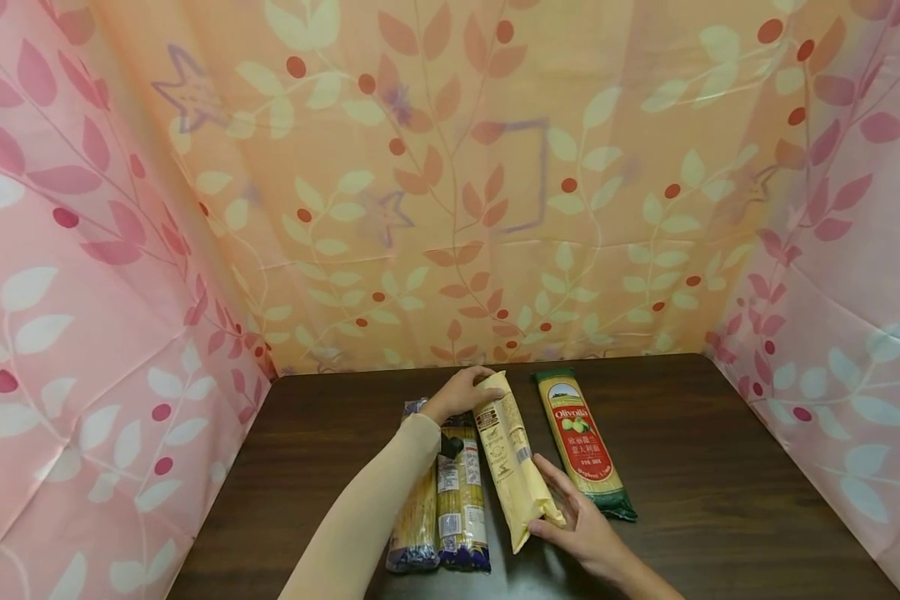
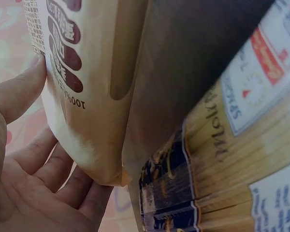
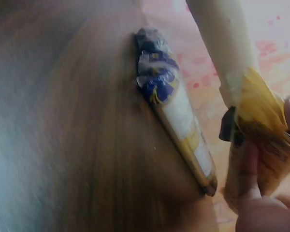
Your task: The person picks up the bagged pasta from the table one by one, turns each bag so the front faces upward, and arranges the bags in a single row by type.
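A long cream packet [image 1: 506, 462] with brown print is held at both ends, tilted over the table. At its far end my left hand [image 1: 461, 393] grips it, thumb on one side and fingers on the other in the left wrist view, where the packet [image 2: 92, 121] fills the middle. My right hand [image 1: 581, 529] pinches the folded near end between thumb and fingers; the right wrist view shows this crumpled end [image 3: 261, 106] close up. Just left lie two clear spaghetti packs, one [image 1: 461, 500] nearer the packet and another [image 1: 414, 525] beside it, partly behind my left forearm.
Right of the cream packet lies a green-ended Olivoila spaghetti pack [image 1: 585, 442] with a red label. All rest on a dark wooden table [image 1: 720, 467]. Patterned fabric [image 1: 450, 208] hangs behind the table and along both sides.
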{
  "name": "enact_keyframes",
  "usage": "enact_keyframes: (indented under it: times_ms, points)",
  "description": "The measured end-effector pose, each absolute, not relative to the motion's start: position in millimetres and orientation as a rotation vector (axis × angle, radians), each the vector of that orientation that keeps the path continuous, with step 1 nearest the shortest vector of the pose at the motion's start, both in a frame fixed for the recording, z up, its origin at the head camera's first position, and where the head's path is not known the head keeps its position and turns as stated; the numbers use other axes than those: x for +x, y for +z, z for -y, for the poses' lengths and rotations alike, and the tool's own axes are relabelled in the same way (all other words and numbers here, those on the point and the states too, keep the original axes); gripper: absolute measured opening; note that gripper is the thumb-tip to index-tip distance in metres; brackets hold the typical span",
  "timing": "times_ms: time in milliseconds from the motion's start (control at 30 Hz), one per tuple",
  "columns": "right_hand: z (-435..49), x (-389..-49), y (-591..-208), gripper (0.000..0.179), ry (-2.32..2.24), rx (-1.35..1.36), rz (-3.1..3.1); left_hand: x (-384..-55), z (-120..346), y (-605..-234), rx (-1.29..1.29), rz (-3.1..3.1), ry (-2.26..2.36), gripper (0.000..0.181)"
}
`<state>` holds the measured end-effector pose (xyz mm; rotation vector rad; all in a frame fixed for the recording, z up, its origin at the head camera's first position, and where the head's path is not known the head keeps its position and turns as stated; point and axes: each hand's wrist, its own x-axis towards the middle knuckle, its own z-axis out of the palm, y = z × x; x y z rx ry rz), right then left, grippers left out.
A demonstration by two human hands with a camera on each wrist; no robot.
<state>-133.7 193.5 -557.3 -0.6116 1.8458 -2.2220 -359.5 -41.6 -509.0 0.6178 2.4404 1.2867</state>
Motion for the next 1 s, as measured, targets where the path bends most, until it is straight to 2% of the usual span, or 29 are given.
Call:
enact_keyframes:
  times_ms: [367, 567, 833, 1000]
  points:
    - [-190.8, -133.3, -551.8, 0.083, -2.211, -0.312, -1.988, -362.0, 40.1, -505.1, 0.607, -2.443, 1.358, 0.067]
    - [-190.9, -132.8, -552.7, 0.070, -2.089, -0.351, -2.049, -362.0, 38.6, -505.4, 0.622, -2.432, 1.394, 0.063]
    - [-192.4, -135.7, -560.6, 0.064, -2.265, -0.472, -1.619, -360.7, 36.9, -502.7, 0.606, -2.416, 1.465, 0.054]
    - [-191.1, -136.0, -559.6, 0.071, -2.269, -0.361, -1.614, -360.2, 38.4, -501.0, 0.621, -2.428, 1.449, 0.052]
